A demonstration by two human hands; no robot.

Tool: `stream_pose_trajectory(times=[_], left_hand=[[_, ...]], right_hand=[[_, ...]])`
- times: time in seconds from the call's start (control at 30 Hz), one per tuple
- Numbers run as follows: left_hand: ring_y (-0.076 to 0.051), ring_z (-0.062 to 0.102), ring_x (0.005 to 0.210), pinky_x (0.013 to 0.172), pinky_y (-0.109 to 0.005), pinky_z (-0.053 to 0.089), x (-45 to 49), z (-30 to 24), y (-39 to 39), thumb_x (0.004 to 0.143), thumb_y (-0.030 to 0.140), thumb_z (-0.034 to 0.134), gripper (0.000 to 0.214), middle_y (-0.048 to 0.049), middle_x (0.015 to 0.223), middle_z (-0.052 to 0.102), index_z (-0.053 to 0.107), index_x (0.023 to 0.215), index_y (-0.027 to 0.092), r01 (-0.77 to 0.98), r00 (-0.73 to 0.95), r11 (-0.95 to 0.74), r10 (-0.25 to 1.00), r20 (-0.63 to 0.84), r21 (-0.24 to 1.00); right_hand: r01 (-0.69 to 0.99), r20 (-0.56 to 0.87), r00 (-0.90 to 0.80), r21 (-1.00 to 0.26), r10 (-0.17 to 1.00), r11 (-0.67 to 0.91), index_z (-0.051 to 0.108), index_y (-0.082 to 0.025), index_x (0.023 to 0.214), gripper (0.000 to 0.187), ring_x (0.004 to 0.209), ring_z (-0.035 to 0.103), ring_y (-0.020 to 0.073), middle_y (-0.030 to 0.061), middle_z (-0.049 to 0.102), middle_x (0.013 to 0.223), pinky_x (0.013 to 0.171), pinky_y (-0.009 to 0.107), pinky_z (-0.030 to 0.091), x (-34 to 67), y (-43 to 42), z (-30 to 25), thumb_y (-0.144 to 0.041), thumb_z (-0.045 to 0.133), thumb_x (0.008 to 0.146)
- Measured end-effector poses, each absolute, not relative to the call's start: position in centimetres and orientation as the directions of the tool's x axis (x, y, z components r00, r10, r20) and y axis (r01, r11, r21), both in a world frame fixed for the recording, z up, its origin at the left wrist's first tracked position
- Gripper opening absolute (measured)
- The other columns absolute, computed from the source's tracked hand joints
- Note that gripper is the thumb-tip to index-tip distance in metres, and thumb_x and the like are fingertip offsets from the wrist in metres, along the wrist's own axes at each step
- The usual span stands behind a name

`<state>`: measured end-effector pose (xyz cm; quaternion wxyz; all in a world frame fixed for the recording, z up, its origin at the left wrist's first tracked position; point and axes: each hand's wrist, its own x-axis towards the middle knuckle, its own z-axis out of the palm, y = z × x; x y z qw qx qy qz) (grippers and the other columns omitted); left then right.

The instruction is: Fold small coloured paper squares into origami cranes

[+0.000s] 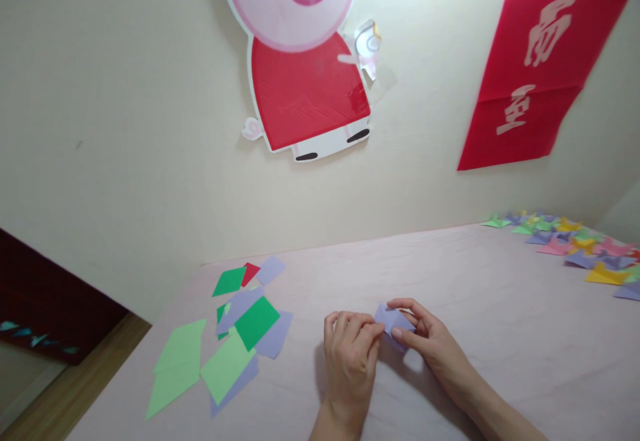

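Observation:
A small folded piece of lilac paper (393, 319) lies low over the pale pink table (500, 307), held between both hands. My left hand (350, 354) has its fingers curled, with the fingertips pinching the paper's left edge. My right hand (425, 337) grips the paper from the right, thumb on top and fingers wrapped around the far side. Part of the paper is hidden under the fingers.
Loose square sheets (235, 334) in green, lilac and red lie scattered at the left of the table. Several folded paper figures (575, 244) in mixed colours sit at the far right. A cartoon cut-out (305, 74) and a red banner (540, 61) hang on the wall.

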<state>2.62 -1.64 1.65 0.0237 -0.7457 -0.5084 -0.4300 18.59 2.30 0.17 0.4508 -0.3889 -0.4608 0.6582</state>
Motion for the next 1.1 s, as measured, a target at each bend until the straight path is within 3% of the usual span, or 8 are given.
stream_pose_trajectory(times=[0.27,0.4,0.57,0.73,0.9,1.1], left_hand=[[-0.018,0.059,0.08,0.082,-0.036,0.037,2.7,1.9,-1.7,0.09,0.012,0.056,0.015,-0.0007,0.083,0.07,0.065,0.085,0.023,0.769,0.14,-0.493,0.751,0.646,0.406],[-0.018,0.06,0.082,0.084,-0.037,0.037,2.8,2.1,-1.7,0.089,0.012,0.056,0.014,-0.001,0.084,0.069,0.064,0.084,0.022,0.759,0.12,-0.482,0.764,0.634,0.438],[-0.017,0.061,0.081,0.089,-0.038,0.037,2.8,2.2,-1.7,0.088,0.01,0.056,0.015,-0.0001,0.084,0.069,0.063,0.086,0.023,0.719,0.111,-0.475,0.8,0.59,0.508],[-0.017,0.061,0.081,0.085,-0.035,0.04,2.7,1.7,-1.6,0.087,0.017,0.061,0.007,0.0006,0.083,0.07,0.065,0.086,0.023,0.688,0.075,-0.444,0.83,0.553,0.573],[-0.019,0.061,0.083,0.084,-0.035,0.041,2.6,1.1,-1.5,0.09,0.022,0.06,0.008,-0.0008,0.083,0.07,0.064,0.082,0.022,0.606,0.021,-0.397,0.874,0.485,0.69],[-0.02,0.06,0.088,0.084,-0.034,0.043,2.4,0.5,-1.3,0.088,0.024,0.063,0.007,-0.0009,0.085,0.07,0.067,0.082,0.023,0.491,-0.039,-0.292,0.934,0.356,0.821]], right_hand=[[-0.185,-0.054,-0.295,-0.976,0.954,-0.112,0.058,-0.02,0.105,0.05,0.07,0.059,0.0174,0.0013,0.066,0.08,0.064,0.028,0.046,18.7,2.4,0.0,-0.043,0.079,0.066],[-0.133,0.003,-0.219,-0.991,0.976,-0.026,0.062,-0.02,0.098,0.045,0.075,0.06,0.019,0.003,0.064,0.084,0.064,0.029,0.048,18.5,2.4,0.0,-0.045,0.078,0.065],[-0.116,0.022,-0.214,-0.993,0.977,-0.003,0.063,-0.021,0.103,0.043,0.077,0.059,0.0193,0.0027,0.063,0.084,0.064,0.029,0.048,18.5,2.4,-0.4,-0.048,0.074,0.071],[-0.104,0.064,-0.212,-0.994,0.975,0.043,0.064,-0.019,0.084,0.03,0.066,0.053,0.015,-0.0003,0.057,0.075,0.058,0.026,0.044,18.4,2.5,-1.0,-0.043,0.075,0.071],[-0.033,0.187,-0.204,-0.982,0.961,0.184,0.069,-0.02,0.087,0.025,0.068,0.052,0.013,0.0062,0.057,0.108,0.063,0.028,0.046,18.5,2.5,-0.8,-0.041,0.072,0.076],[0.075,0.194,-0.27,-0.972,0.943,0.222,0.068,-0.019,0.073,0.025,0.075,0.056,0.0185,0.0026,0.059,0.077,0.068,0.029,0.044,18.7,2.3,-0.4,-0.042,0.066,0.082]])
